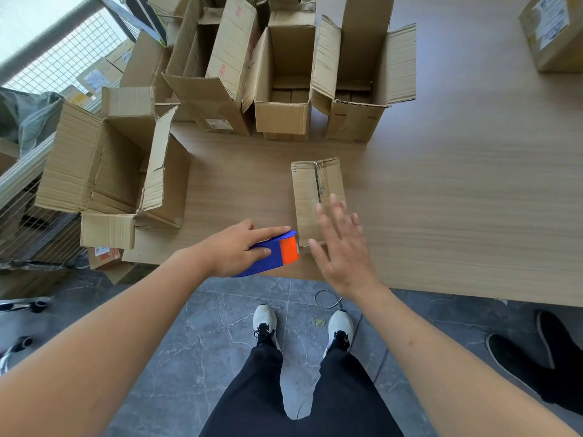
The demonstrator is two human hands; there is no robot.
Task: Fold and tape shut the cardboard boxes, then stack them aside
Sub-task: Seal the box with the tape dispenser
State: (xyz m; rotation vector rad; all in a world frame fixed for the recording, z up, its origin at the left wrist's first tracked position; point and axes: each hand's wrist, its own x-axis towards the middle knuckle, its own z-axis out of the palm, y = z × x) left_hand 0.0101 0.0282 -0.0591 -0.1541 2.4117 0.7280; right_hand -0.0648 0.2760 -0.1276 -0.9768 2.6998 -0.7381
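Note:
A small closed cardboard box (310, 190) lies on the wooden table (457, 200) near its front edge, with clear tape along its top seam. My left hand (235, 247) grips a blue and orange tape dispenser (277, 252), whose orange head touches the box's near left corner. My right hand (342, 247) hovers with fingers spread over the near end of the box, slightly blurred.
Several open cardboard boxes (284, 77) stand at the back of the table, and a large open one (104, 165) sits at the left edge. A labelled closed box (555, 29) is at the far right. A wire cage (34, 200) stands left; another person's dark shoes (542, 357) are right.

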